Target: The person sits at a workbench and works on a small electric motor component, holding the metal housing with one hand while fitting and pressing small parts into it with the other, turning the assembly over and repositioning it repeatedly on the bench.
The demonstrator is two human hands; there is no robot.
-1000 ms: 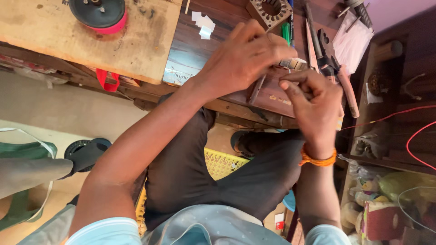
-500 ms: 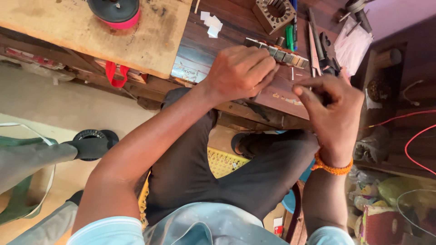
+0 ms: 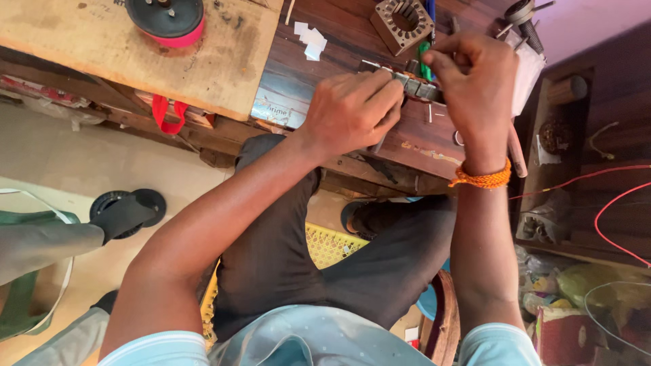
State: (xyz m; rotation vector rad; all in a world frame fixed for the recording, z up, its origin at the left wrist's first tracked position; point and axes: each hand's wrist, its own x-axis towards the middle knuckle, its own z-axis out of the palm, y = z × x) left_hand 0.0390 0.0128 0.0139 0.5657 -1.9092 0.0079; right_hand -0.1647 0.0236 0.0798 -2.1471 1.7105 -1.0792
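Both hands had shifted up the dark workbench [image 3: 325, 47] since the earlier view. One narrow metal strip [image 3: 415, 85], held level between two hands. Left hand [image 3: 352, 112]: fingers curled shut around the strip's near end. Right hand [image 3: 475, 81]: fingertips pinched on its far end; orange wristband [image 3: 483, 179]. Nearby: one square stator core [image 3: 401, 24], one black-and-pink spool [image 3: 166, 20], four paper scraps [image 3: 309, 37].

Both bare forearms reach forward from short pale-blue sleeves, over the bent knees. The left hand [image 3: 352, 112] lies knuckles up, its fingers curled shut in a pinching grip. The right hand [image 3: 475, 81], an orange thread band at its wrist, is raised just beside it, fingers bent down and closed toward the left fingertips.
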